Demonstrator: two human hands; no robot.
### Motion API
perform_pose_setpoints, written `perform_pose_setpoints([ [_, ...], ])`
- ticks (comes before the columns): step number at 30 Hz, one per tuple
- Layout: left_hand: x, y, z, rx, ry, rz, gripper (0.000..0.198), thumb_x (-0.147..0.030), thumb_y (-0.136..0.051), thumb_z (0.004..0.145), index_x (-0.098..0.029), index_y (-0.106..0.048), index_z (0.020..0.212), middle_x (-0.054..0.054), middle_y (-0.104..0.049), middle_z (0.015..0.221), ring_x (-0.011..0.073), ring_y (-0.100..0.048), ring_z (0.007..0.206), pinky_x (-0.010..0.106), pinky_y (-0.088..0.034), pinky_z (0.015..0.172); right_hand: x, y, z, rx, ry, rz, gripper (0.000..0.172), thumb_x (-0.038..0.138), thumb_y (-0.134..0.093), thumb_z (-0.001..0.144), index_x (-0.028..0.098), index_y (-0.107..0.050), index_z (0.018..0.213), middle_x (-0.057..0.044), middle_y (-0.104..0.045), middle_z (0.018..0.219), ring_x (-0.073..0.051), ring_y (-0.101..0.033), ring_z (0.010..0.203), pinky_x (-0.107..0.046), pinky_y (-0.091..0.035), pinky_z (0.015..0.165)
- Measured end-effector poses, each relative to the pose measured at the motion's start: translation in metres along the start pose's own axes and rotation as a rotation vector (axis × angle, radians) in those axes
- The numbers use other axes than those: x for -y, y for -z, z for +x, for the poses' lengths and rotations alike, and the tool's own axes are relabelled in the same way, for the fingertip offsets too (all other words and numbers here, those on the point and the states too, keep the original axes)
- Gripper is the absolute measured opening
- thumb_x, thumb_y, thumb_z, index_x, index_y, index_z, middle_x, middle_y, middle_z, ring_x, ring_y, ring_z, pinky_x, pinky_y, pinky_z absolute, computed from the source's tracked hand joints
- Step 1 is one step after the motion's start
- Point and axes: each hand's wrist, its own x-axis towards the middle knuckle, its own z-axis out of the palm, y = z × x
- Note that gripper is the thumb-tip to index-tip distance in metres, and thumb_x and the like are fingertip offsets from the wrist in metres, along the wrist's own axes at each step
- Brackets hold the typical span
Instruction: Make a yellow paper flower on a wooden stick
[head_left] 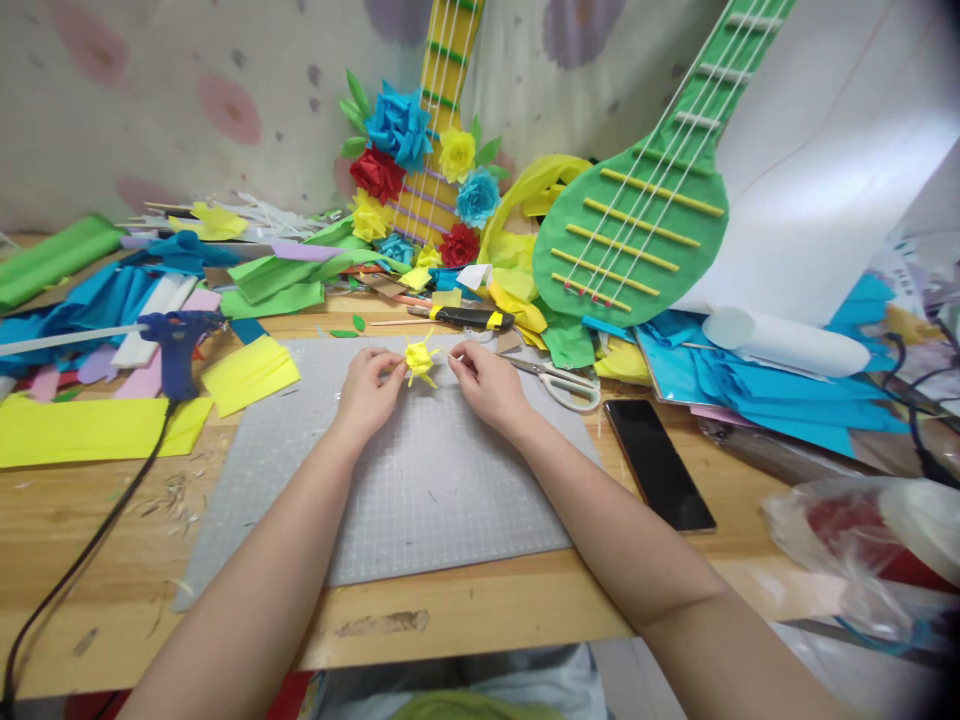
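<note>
A small yellow paper flower (420,359) with pointed petals is held above the grey cutting mat (450,490). My left hand (370,393) pinches its left edge between thumb and fingers. Just right of the flower, my right hand (486,383) is closed in a pinch; a thin, light piece seems to show at its fingertips, too small to name. Scissors (559,382) lie beside my right hand, and a black and yellow cutter (472,318) rests behind both hands.
A blue glue gun (178,350) with a cable and yellow paper (251,375) lie left. A phone (660,465) lies right. Behind stand a green paper instrument (637,240) and a yellow one (442,75) with paper flowers. Coloured paper piles line both sides.
</note>
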Motion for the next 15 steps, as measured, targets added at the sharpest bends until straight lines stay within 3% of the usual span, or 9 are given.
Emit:
perform_pose_setpoints([
  [2,0.002,0.001,0.0,-0.064,-0.031,0.172,0.02,-0.03,-0.051,0.075,-0.019,-0.065,0.084,0.009,-0.054,0.1,0.0232,-0.047,0.105,0.038,-0.038,0.092,-0.001,0.0,0.0,0.01,0.012,-0.042,0.024,0.032,-0.037,0.088,0.023,-0.057,0.099,-0.001,-0.066,0.088,-0.014,-0.058,0.078,-0.024,-0.037,0.065],
  [5,0.0,0.003,-0.003,-0.067,-0.003,0.266,0.026,-0.027,-0.055,0.072,-0.021,-0.062,0.097,0.01,-0.052,0.105,0.0265,-0.044,0.109,0.043,-0.035,0.095,-0.002,0.001,0.0,0.026,0.025,-0.103,0.026,0.032,-0.036,0.089,0.025,-0.059,0.1,-0.001,-0.066,0.094,-0.015,-0.058,0.084,-0.025,-0.038,0.067],
  [8,-0.006,0.008,-0.005,-0.149,0.009,0.267,0.038,-0.016,-0.054,0.068,-0.021,-0.054,0.106,0.009,-0.052,0.108,0.0252,-0.045,0.107,0.041,-0.035,0.094,-0.003,0.0,0.0,0.03,0.026,-0.118,0.026,0.031,-0.037,0.089,0.025,-0.059,0.1,-0.001,-0.066,0.098,-0.016,-0.058,0.088,-0.025,-0.038,0.068],
  [12,-0.014,0.019,-0.007,-0.32,0.03,0.251,0.035,-0.005,-0.043,0.064,-0.02,-0.05,0.096,0.007,-0.056,0.097,0.0201,-0.052,0.094,0.035,-0.04,0.087,-0.005,-0.001,0.0,0.003,0.019,-0.123,0.025,0.028,-0.039,0.088,0.024,-0.059,0.1,-0.002,-0.066,0.098,-0.016,-0.058,0.089,-0.025,-0.038,0.069],
  [15,-0.019,0.023,-0.01,-0.192,0.002,0.239,0.027,-0.007,-0.042,0.065,-0.022,-0.05,0.087,0.002,-0.058,0.087,0.0164,-0.055,0.08,0.03,-0.042,0.074,-0.004,-0.001,0.0,-0.001,0.012,-0.143,0.022,0.029,-0.04,0.087,0.023,-0.061,0.094,-0.001,-0.067,0.091,-0.016,-0.059,0.083,-0.025,-0.037,0.066],
])
